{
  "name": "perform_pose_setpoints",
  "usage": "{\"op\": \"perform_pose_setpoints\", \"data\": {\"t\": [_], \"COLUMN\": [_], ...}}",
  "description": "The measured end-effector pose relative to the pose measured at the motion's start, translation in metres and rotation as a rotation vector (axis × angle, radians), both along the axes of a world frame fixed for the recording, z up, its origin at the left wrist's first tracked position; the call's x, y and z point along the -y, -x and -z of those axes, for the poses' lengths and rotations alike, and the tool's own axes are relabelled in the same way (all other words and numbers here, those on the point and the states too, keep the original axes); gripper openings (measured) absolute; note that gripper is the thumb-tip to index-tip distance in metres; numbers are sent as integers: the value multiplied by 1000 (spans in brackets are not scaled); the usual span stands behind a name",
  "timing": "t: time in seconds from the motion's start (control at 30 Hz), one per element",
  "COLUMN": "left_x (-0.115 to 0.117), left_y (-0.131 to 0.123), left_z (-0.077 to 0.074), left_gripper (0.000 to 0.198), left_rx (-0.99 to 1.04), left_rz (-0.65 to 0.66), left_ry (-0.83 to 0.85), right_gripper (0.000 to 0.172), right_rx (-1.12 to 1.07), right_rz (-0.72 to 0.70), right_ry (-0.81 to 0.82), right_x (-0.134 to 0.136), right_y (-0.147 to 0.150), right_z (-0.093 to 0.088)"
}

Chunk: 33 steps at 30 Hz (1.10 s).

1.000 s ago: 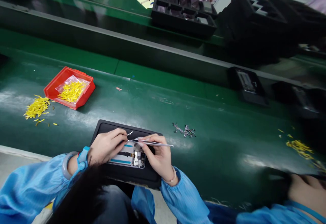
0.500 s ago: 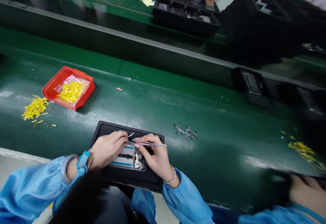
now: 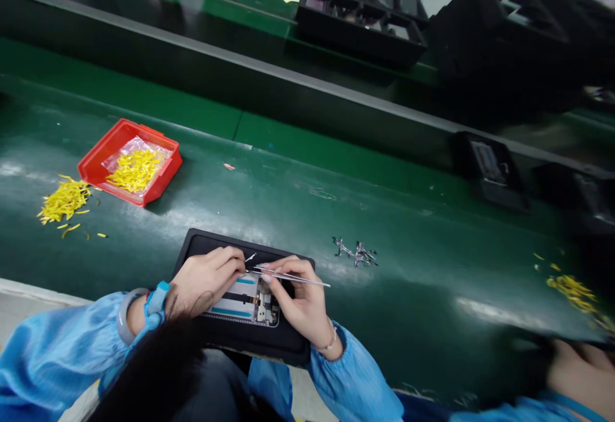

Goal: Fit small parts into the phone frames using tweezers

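An opened phone (image 3: 245, 300) with blue strips and bare circuitry lies in a black tray (image 3: 240, 339) before me. Closed fingers of my left hand (image 3: 209, 278) meet at the phone's far edge; what they pinch, if anything, is hidden. My right hand (image 3: 298, 297) grips a pair of thin silver tweezers (image 3: 307, 280), whose tips point left toward the left fingertips. A tiny light-coloured part (image 3: 250, 257) shows just beyond the fingertips, and I cannot tell what touches it. Both hands cover parts of the phone.
Left on the green bench (image 3: 288, 217) stand a red bin (image 3: 166, 172) and a pile of yellow strips (image 3: 65, 201). Small metallic parts (image 3: 355, 252) lie right of the tray. A co-worker's hand (image 3: 581, 377) is at lower right. Black trays (image 3: 490, 169) stand beyond.
The tweezers' back end has swung slightly toward me, with their tips still near my left fingertips. The whole view has shifted a little.
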<state>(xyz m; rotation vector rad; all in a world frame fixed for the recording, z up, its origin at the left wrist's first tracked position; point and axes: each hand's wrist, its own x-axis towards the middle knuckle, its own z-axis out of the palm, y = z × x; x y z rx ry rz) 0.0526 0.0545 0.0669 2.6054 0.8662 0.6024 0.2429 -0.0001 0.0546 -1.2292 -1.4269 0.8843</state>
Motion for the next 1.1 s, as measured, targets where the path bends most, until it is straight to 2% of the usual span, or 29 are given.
{"op": "perform_pose_setpoints", "data": {"t": [0.4,0.57,0.67,0.77,0.93,1.1], "left_x": [1,2,3,4,4,9], "left_y": [-1,4,12,19,26,26], "left_z": [-1,2,7,10,4,4], "left_gripper": [40,38,33,34,36,45], "left_rx": [3,-13,-39,-61,-270,-281], "left_rz": [-4,9,48,111,261,257], "left_ry": [14,15,-14,-127,-182,-209], "right_gripper": [16,14,11,10,11,13], "right_rx": [42,153,192,182,161,146], "right_rz": [-16,-124,-152,-156,-126,-108], "right_ry": [-22,-50,-53,-82,-80,-19], "right_x": [-2,-8,-8,-7,-7,-5], "right_y": [0,-8,-12,-12,-9,-9], "right_z": [-4,-9,-11,-11,-12,-13]}}
